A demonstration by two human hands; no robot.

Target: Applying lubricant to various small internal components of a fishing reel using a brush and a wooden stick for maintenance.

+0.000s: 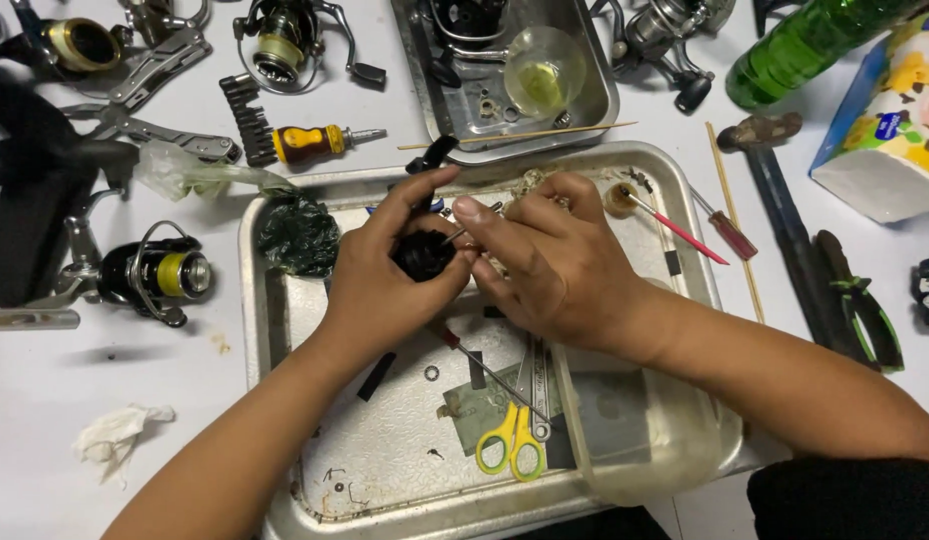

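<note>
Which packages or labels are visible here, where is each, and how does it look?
Carton: far right on the table, boxy, white with blue side and yellow floral print.
Green bottle: top right, lying tilted, clear green plastic; no label visible.
No screens or signs.
</note>
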